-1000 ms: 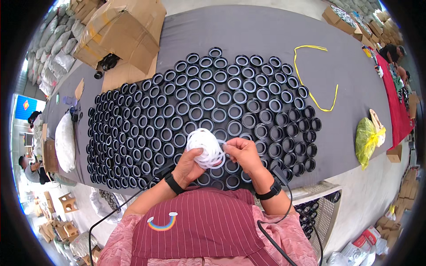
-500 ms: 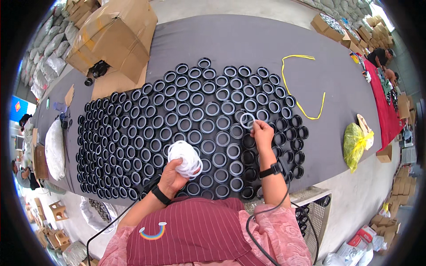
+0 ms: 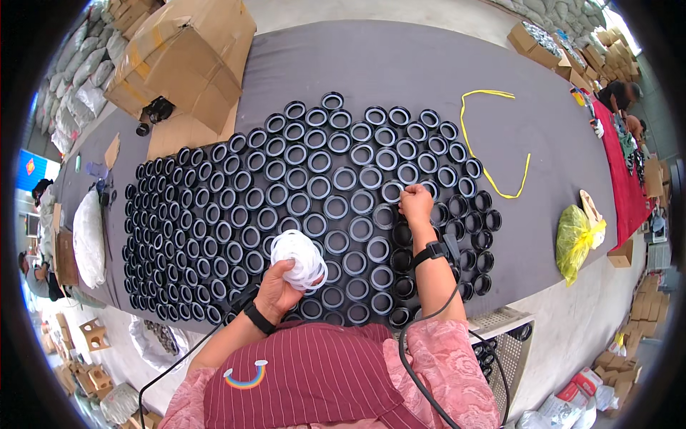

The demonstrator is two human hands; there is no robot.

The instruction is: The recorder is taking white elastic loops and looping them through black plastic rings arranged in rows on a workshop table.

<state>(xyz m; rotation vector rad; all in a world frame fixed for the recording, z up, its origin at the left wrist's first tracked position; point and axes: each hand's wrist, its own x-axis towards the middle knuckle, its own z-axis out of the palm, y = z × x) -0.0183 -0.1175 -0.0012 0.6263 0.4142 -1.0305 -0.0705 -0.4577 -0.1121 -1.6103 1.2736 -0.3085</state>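
The left hand (image 3: 280,292) clamps a bunch of translucent white rings (image 3: 297,259) above the table, apparently keeping them handy. Beyond, the right hand (image 3: 417,205) meets a black collar (image 3: 384,191); whether it grips, I cannot tell. Collars lie openings-up, seemingly for access.

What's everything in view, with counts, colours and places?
Table: one, grey, centre
Thin rings: uncounted bundle, white, lower centre
Thick rings: many, black, across the table
Cardboard box: one, brown, table's far left
Thin strip: one, yellow, table's right
Tied bag: one, yellow, table's right edge
Long sack: one, white, table's left edge
Stacked sacks: many, pale, upper left
Cartons: many, brown, lower right
Co-workers: at least two, mixed clothing, far sides
Apron: one, maroon striped, lower centre
Wristbands: two, black, wrists
Left-hand grip: one, bare, on thin rings
Right-hand grip: one, bare, at a thick ring
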